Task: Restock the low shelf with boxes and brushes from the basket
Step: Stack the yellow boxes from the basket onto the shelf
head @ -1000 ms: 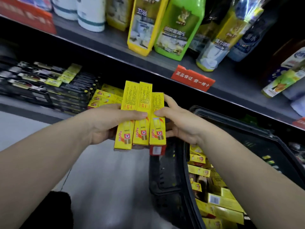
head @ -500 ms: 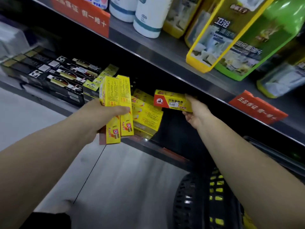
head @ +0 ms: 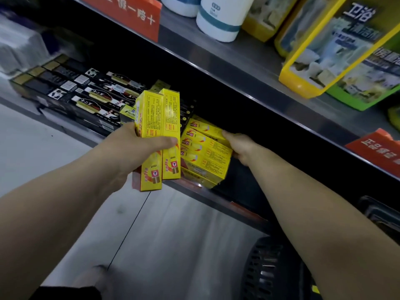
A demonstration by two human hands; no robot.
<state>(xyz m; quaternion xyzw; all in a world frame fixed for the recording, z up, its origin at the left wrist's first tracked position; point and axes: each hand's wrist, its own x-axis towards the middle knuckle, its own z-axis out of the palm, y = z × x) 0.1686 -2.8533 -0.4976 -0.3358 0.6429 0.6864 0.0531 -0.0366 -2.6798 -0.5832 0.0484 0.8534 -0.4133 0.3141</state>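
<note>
Two yellow cartons (head: 160,135) stand upright in the left hand (head: 129,152), with the thumb clamped across their faces. A reddish edge behind them may be a third; I cannot tell. They hang before the lip of the low shelf (head: 218,199), not yet on it. More of the same lie flat there in a stack of cartons (head: 205,159). The right hand (head: 242,148) is at the stack's right end, thumb on the topmost one. Its fingers are hidden, so whether it pinches or only presses cannot be told.

The stack looks to sit close to the lip, so a careless shove could probably slide the top carton or tip the pile to the floor. In the left hand one carton sits lower than its neighbour, and a single thumb on slick card may let it slip.

The cartons are long, sharp-edged and rectangular, of thin glossy printed card. The shelf is dark, smooth metal. Black boxes (head: 86,98) lie flat to the left, and the black basket (head: 264,269) at lower right is perforated plastic.
</note>
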